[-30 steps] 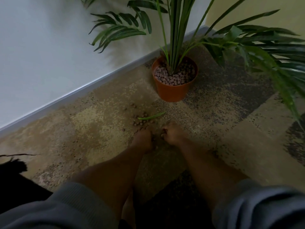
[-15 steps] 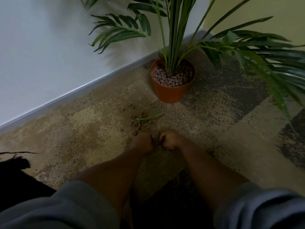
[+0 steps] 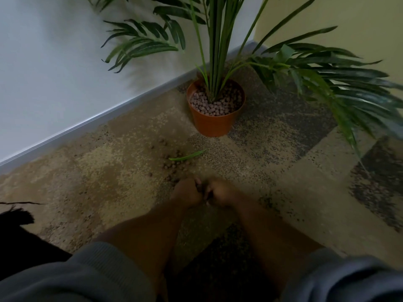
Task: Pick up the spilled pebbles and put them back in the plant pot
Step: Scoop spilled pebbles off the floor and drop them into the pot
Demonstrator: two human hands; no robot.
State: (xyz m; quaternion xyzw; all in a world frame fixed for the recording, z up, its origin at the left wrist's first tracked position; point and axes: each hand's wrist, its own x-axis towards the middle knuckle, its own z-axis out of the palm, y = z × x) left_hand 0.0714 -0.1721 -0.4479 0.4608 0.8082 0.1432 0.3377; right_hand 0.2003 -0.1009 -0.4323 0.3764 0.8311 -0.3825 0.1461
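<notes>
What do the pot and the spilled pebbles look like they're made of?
The pot looks like moulded plastic: even orange colour, thin rim, smooth matte wall; glazed clay is possible. The spilled pebbles look like expanded clay: rounded brownish pellets with a dull, rough look, like those filling the pot. Dim light leaves this uncertain.

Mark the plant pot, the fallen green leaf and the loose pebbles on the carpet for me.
plant pot [image 3: 212, 125]: head view, on the orange front wall below the rim.
fallen green leaf [image 3: 187, 157]: head view, mid-length of the blade lying on the carpet.
spilled pebbles [image 3: 172, 165]: head view, in the cluster just below the leaf.
</notes>
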